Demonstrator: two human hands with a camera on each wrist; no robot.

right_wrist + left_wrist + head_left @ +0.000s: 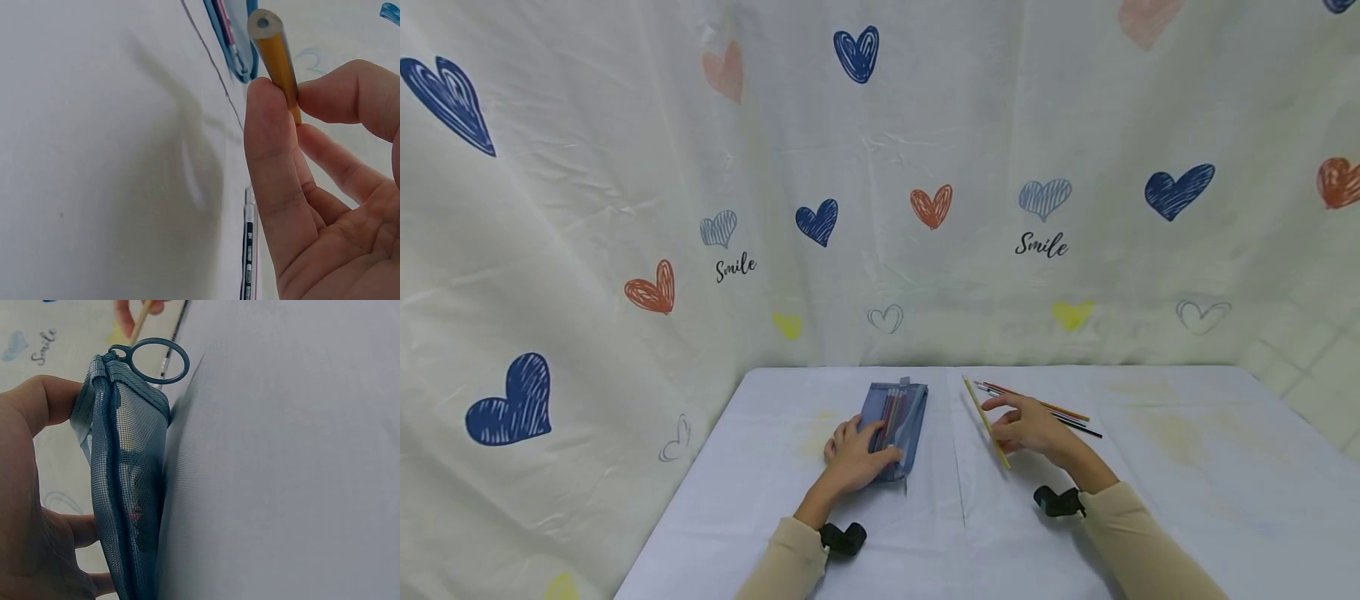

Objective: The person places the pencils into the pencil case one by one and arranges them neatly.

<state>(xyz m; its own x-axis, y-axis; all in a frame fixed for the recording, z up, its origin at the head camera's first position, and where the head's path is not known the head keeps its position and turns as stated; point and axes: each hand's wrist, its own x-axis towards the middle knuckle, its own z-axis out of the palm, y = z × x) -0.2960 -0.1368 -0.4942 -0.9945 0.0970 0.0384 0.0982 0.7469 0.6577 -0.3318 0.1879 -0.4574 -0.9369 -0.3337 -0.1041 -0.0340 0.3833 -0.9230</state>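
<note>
A blue mesh pencil case (912, 433) lies on the white table with several pencils showing through its top. My left hand (852, 457) rests on it from above, fingers spread towards its left side and thumb on its top. In the left wrist view the zip and a ring-shaped zip pull (186, 362) show at the case's end. My right hand (1028, 427) pinches a yellow pencil (979, 410) between thumb and fingers, right of the case. In the right wrist view the flat end of this pencil (275, 53) points towards the camera.
Several loose pencils lie beyond and beside my right hand, among them a red one (1071, 412) and a black one (1086, 429). The white tabletop (1187, 500) reaches back to a hanging cloth (970, 108) printed with hearts.
</note>
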